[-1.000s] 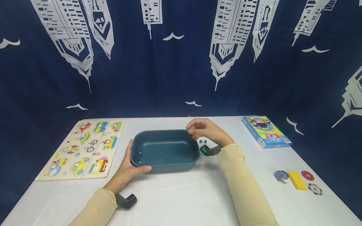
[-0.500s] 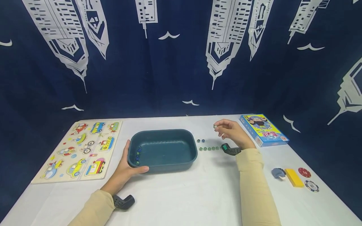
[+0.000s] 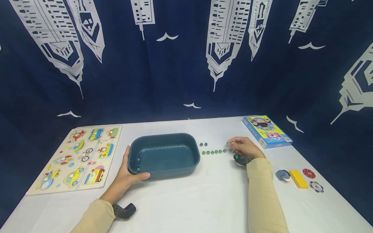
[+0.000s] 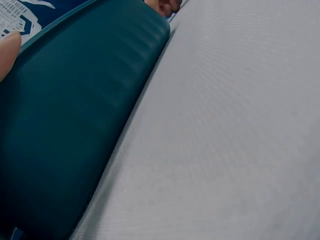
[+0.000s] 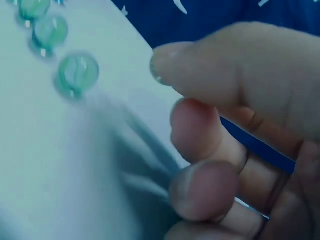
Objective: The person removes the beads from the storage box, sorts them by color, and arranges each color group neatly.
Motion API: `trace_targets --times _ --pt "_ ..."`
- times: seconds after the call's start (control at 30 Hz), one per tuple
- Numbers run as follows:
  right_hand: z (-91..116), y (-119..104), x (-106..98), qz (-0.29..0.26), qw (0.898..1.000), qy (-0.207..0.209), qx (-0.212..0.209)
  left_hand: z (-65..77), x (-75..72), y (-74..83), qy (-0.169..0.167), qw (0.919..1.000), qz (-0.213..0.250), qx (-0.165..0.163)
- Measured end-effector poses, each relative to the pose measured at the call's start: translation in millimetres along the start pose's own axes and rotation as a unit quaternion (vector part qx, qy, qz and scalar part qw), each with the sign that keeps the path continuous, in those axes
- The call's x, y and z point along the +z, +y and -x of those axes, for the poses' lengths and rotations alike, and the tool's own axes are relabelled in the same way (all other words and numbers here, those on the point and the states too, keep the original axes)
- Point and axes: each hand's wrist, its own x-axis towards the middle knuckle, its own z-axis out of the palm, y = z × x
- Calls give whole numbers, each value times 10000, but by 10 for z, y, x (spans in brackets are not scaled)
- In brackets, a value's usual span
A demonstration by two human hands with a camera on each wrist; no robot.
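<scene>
My left hand point(image 3: 123, 176) holds the left end of a dark teal plastic tub point(image 3: 172, 173), thumb over its near left corner. Inside the tub, several blue and green marbles point(image 3: 139, 162) lie along the left wall. My right hand point(image 3: 246, 147) pinches a small glass marble point(image 3: 228, 144) between thumb and fingertips, just above the table. To its left, several green marbles point(image 3: 216, 151) form a row, and two bluish marbles point(image 3: 205, 144) sit behind it. In the right wrist view the pinched marble point(image 5: 156, 72) is mostly hidden by the thumb.
A wooden picture puzzle board point(image 3: 77, 158) lies on the left of the white table. A blue and yellow game box point(image 3: 268, 131) is at the back right. Nearer are a grey-blue small item point(image 3: 282, 175), a yellow block point(image 3: 298, 179) and two poker chips point(image 3: 309, 173).
My right hand has moved from above the tub's far right corner out to the right, then down near the row's right end, still pinching a marble. The left hand keeps its hold on the tub.
</scene>
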Motion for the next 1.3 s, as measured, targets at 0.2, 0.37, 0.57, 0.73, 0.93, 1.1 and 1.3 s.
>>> trace_targets --times 0.2,0.37,0.57,0.73,0.93,1.1,1.3 --pt "-6 54 5 331 9993 -138 -47 24 -8 8 35 9999 102 21" --pt "-22 61 19 455 9986 -227 -175 27 -18 0 41 9999 100 19" --pt "-19 49 26 417 9987 -234 -172 30 -26 -11 86 9999 31 53" --pt "27 -145 30 354 9986 -57 -395 46 -35 -8 61 9999 19 93" --pt "58 -693 177 167 9922 64 -1235 48 -46 14 71 9999 -43 62" --pt "65 -1066 463 -46 9833 -499 -1750 34 -40 24 78 9999 -79 28" --pt "69 -1332 965 40 9601 -1575 -2311 22 -9 19 55 10000 -20 -18"
